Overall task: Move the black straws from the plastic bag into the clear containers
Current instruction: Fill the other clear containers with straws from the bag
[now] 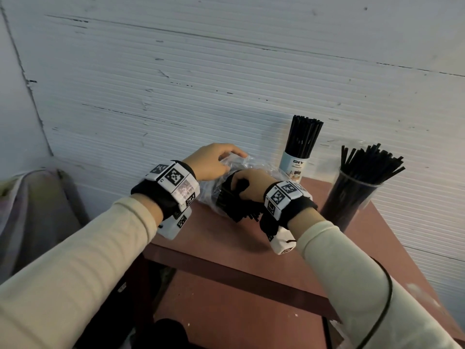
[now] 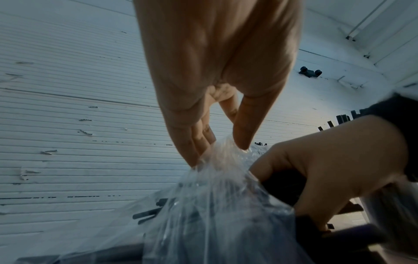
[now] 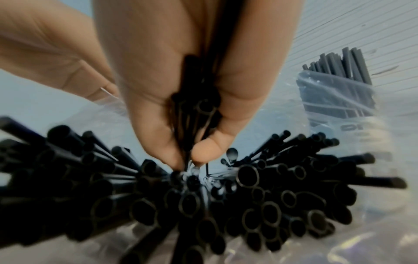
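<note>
A clear plastic bag [image 1: 254,165] of black straws [image 1: 236,207] lies on the reddish table [image 1: 226,238] against the wall. My left hand [image 1: 214,162] pinches the bag's top [image 2: 221,159] between thumb and fingers. Inside the bag's mouth my right hand [image 1: 249,185] grips a small bunch of straws [image 3: 199,110] in its curled fingers, above the loose straw ends [image 3: 248,196]. A labelled clear container [image 1: 297,157] full of straws stands at the back. Nearer on the right, a second clear container [image 1: 352,197] holds a splayed bunch.
A white ribbed wall [image 1: 226,71] runs right behind the table. A grey bag or chair cover [image 1: 37,210] sits low at the left. The table's lower shelf [image 1: 239,311] shows below the front edge, and a black cable [image 1: 382,311] hangs from my right sleeve.
</note>
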`<act>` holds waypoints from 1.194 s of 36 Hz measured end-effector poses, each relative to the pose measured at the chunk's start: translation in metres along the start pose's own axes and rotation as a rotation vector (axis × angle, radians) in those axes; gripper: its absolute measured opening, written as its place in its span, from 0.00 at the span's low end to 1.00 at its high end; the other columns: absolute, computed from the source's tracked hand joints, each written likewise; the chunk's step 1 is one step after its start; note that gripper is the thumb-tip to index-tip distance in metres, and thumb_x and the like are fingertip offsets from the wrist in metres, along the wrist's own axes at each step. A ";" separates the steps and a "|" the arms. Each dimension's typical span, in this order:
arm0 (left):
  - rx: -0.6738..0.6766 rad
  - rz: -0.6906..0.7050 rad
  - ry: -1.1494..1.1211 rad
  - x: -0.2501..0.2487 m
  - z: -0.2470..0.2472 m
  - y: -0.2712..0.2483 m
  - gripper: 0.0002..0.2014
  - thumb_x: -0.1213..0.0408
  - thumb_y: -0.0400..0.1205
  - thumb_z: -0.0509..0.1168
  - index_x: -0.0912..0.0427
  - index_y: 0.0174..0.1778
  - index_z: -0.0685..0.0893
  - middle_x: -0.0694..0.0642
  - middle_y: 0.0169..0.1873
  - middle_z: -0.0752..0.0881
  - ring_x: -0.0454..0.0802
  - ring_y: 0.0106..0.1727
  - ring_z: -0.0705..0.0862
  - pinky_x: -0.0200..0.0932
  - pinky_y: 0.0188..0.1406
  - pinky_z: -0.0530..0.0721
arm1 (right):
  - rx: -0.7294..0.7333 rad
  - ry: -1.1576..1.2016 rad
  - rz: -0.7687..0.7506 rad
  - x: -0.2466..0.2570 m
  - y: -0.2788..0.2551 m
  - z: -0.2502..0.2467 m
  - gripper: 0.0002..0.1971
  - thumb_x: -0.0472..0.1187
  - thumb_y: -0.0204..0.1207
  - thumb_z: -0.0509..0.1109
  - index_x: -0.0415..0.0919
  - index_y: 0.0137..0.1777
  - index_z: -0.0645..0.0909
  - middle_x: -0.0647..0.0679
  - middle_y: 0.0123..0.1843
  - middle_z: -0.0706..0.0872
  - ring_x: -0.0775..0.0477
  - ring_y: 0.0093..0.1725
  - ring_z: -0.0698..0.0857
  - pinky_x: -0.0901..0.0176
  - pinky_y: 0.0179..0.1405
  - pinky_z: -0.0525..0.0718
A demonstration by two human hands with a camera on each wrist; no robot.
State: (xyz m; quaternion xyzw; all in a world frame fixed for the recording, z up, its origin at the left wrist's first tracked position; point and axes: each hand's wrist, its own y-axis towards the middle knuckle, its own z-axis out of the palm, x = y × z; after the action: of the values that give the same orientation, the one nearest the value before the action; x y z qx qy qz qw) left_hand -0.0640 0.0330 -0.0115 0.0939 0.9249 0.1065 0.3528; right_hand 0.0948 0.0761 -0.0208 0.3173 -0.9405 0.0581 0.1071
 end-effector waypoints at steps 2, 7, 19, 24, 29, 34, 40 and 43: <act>0.004 0.004 -0.002 0.001 0.000 0.002 0.22 0.72 0.83 0.64 0.40 0.66 0.82 0.50 0.72 0.80 0.47 0.73 0.75 0.42 0.62 0.74 | -0.023 0.021 -0.003 -0.001 -0.002 0.001 0.14 0.34 0.74 0.69 0.48 0.58 0.84 0.54 0.49 0.80 0.50 0.51 0.80 0.66 0.40 0.74; 0.022 0.005 -0.010 0.005 0.002 0.001 0.19 0.63 0.84 0.65 0.32 0.63 0.79 0.48 0.61 0.79 0.44 0.62 0.75 0.47 0.64 0.75 | -0.048 0.024 -0.027 -0.006 -0.010 -0.005 0.15 0.35 0.73 0.71 0.51 0.57 0.85 0.55 0.49 0.78 0.56 0.42 0.76 0.72 0.29 0.70; -0.028 0.307 0.430 -0.033 0.036 -0.005 0.42 0.60 0.72 0.76 0.55 0.82 0.65 0.56 0.83 0.59 0.53 0.84 0.56 0.44 0.78 0.61 | -0.006 0.064 -0.045 -0.034 -0.064 -0.032 0.15 0.33 0.71 0.73 0.51 0.54 0.88 0.53 0.50 0.81 0.52 0.46 0.80 0.63 0.45 0.80; 0.151 0.388 0.454 -0.049 0.058 0.005 0.39 0.56 0.66 0.79 0.50 0.74 0.73 0.48 0.69 0.79 0.48 0.71 0.75 0.50 0.71 0.74 | -0.019 0.040 -0.054 -0.046 -0.098 -0.041 0.15 0.37 0.70 0.74 0.59 0.51 0.86 0.53 0.53 0.82 0.52 0.50 0.80 0.61 0.52 0.78; 0.066 0.510 0.407 -0.067 0.080 0.012 0.24 0.60 0.70 0.77 0.54 0.62 0.81 0.50 0.52 0.87 0.49 0.52 0.84 0.40 0.50 0.77 | -0.035 0.062 -0.060 -0.060 -0.130 -0.053 0.17 0.36 0.70 0.74 0.59 0.53 0.87 0.58 0.48 0.82 0.64 0.42 0.80 0.74 0.42 0.75; 0.002 0.475 0.380 -0.085 0.091 0.012 0.05 0.61 0.75 0.68 0.56 0.45 0.82 0.48 0.37 0.85 0.52 0.38 0.83 0.49 0.38 0.81 | -0.107 0.114 -0.082 -0.074 -0.153 -0.066 0.22 0.33 0.70 0.74 0.59 0.60 0.86 0.68 0.39 0.80 0.75 0.34 0.79 0.81 0.35 0.73; -0.013 0.342 0.149 -0.100 0.094 0.016 0.08 0.51 0.81 0.68 0.49 0.51 0.84 0.47 0.37 0.88 0.44 0.39 0.86 0.46 0.41 0.83 | -0.398 0.147 -0.104 -0.084 -0.178 -0.094 0.24 0.52 0.71 0.77 0.64 0.67 0.79 0.66 0.54 0.84 0.69 0.52 0.82 0.73 0.58 0.77; -0.034 0.298 0.003 -0.111 0.097 0.016 0.06 0.50 0.81 0.70 0.47 0.44 0.83 0.47 0.33 0.86 0.35 0.35 0.83 0.36 0.35 0.78 | -0.671 0.179 -0.131 -0.082 -0.185 -0.109 0.23 0.57 0.71 0.76 0.63 0.66 0.79 0.58 0.57 0.84 0.66 0.52 0.83 0.64 0.57 0.82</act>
State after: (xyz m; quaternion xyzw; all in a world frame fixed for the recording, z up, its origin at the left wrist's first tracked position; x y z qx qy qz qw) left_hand 0.0848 0.0335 -0.0078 0.2239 0.8993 0.1733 0.3332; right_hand 0.2897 -0.0032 0.0733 0.3177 -0.8718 -0.2335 0.2908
